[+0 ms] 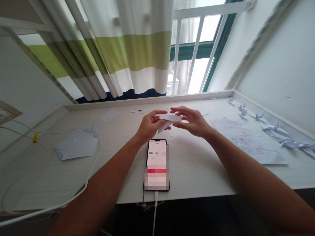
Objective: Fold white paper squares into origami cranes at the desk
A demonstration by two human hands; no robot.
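Between my two hands, above the desk, is a small piece of folded white paper [169,118] with a flap standing out at an angle. My left hand [150,126] pinches its left side, thumb on the near face. On the other side, my right hand [190,121] has its thumb and fingers closed on the paper's right end. Some fingertips are hidden behind the paper. Just below the hands a phone [157,164] lies face up with a timer on its screen, partly blurred out.
Several folded paper cranes [275,128] line the desk's right edge beside a written sheet [236,139]. On the left lie a stack of white paper [77,142] and another sheet [110,115]. A white cable [99,144] loops over my left forearm. A curtain [145,49] hangs behind the desk.
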